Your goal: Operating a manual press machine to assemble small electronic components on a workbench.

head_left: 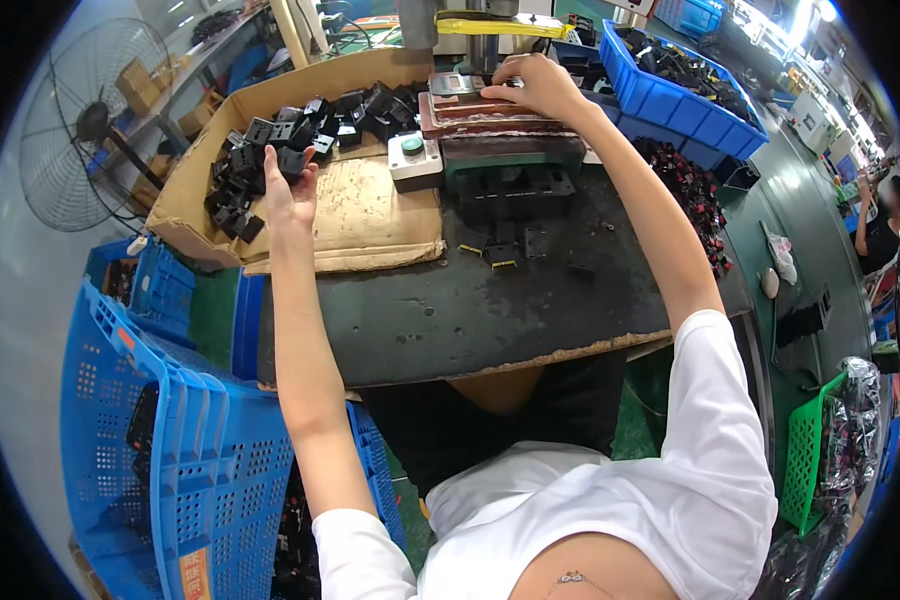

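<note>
A black part (291, 163) is held by the left hand (292, 190) above the cardboard box (426, 247) at the counter's far left corner, its fingers clamped on the part. More such parts are heaped against the box's back and left walls, and since the near side is low and flat, they can presumably be lifted out without a wall being reached over. The right hand (538, 85) is placed at the fixture (500, 128) by the far edge, just beside a metal plate (457, 84); its fingers are bent down, probably for fine positioning, but whether anything is gripped cannot be told. A green button (412, 147) is set between box and fixture, likely so that it is reached easily by the left hand. The counter (400, 320) is dark and scuffed, its near edge worn to bare board; a few small pieces (501, 254) are scattered before the fixture, and red-and-black pieces (680, 185) are piled along the right edge. Beyond the far right corner a blue bin (670, 95) is filled with dark parts. The room is furnished with a fan (90, 120) and a blue crate (220, 470) at left, and a green basket (803, 450) at right.
</note>
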Tool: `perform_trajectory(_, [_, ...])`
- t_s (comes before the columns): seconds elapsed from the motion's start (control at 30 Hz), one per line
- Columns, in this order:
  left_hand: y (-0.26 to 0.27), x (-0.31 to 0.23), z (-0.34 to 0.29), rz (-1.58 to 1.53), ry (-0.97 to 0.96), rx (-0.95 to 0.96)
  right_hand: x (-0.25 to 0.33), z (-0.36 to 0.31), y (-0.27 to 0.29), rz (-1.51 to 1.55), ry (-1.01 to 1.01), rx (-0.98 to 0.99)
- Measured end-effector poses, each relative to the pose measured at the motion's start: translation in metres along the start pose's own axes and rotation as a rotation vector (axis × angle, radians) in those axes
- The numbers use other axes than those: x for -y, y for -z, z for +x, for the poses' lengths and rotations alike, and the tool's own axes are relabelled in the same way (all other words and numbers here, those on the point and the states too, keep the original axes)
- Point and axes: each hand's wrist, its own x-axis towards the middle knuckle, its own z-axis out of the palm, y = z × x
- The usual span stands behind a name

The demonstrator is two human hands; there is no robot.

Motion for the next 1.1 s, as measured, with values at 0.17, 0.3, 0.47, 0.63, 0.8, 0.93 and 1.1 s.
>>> perform_trajectory(0.17, [0.004,-0.002,-0.002,0.038,0.092,0.021,-0.014,-0.011,0.008,0.028,-0.066,0.031])
perform_trajectory(0.3, [0.016,-0.002,0.007,0.001,0.061,0.074,-0.024,-0.033,0.021,0.138,-0.109,0.022])
perform_trajectory(0.47, [-0.005,0.008,-0.001,0.001,0.004,-0.013,-0.051,-0.102,0.06,0.166,-0.281,0.013])
perform_trajectory(0.63, [-0.01,0.018,-0.005,0.236,-0.032,0.189,-0.069,-0.168,0.078,0.168,-0.519,-0.097])
perform_trajectory(0.8, [-0.041,0.035,-0.031,0.391,-0.376,0.27,-0.091,-0.196,0.088,0.014,-0.861,0.166])
perform_trajectory(0.93, [-0.069,0.046,-0.045,0.587,-0.576,0.288,-0.094,-0.21,0.072,0.033,-0.814,0.1])
perform_trajectory(1.1, [-0.113,0.05,-0.039,0.951,-0.61,0.443,-0.104,-0.204,0.065,-0.084,-0.726,0.035])
